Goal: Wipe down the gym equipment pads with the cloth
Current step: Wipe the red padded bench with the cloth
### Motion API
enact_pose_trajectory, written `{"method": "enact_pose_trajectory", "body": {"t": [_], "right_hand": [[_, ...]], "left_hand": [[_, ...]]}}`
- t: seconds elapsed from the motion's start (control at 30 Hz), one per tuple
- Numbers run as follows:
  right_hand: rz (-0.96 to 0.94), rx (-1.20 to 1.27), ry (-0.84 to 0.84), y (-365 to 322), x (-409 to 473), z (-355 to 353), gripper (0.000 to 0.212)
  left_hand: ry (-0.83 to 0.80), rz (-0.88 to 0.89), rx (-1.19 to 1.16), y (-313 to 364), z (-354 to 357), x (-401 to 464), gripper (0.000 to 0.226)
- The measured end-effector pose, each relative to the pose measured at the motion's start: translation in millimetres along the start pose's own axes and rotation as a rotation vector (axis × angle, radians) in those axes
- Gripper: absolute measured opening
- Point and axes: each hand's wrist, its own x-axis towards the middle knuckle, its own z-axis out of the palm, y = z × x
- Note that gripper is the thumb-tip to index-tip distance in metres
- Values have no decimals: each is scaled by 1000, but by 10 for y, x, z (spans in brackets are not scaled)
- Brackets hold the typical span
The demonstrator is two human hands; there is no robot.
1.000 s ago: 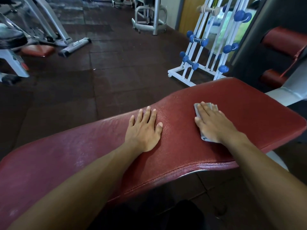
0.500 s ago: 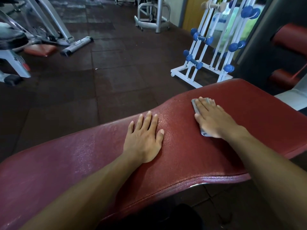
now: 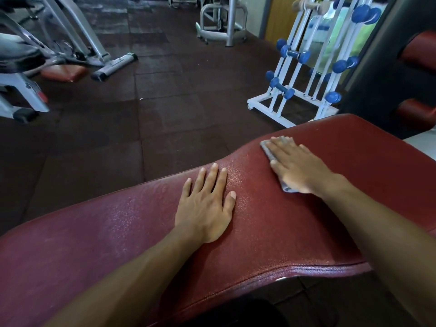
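Dark rubber floor tiles (image 3: 165, 119) lie behind a red padded bench (image 3: 118, 232), where the left hand (image 3: 207, 206) rests flat, fingers straight, and the right hand (image 3: 299, 168) presses a grey cloth (image 3: 267, 149) flat near the pad's far edge, grip unclenched.

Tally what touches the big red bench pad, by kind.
Large red vinyl bench pad carries:
Bare hands: 2, left hand flat, right hand pressing the cloth
Small grey folded cloths: 1
Total: 3

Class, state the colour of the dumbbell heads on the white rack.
Blue dumbbell heads, head view.
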Motion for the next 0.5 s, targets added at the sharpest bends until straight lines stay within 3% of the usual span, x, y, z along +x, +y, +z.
{"method": "enact_pose_trajectory", "body": {"t": [0.17, 0.37, 0.5], "right_hand": [[131, 40, 30, -38, 578, 17, 57], [-206, -25, 41, -599, 357, 97, 65], [-137, 42, 3, -249, 77, -25, 54]], "left_hand": [[2, -3, 10, 8, 11, -10, 64], [5, -6, 12, 12, 1, -7, 64], [-1, -3, 15, 12, -14, -4, 64]]}}
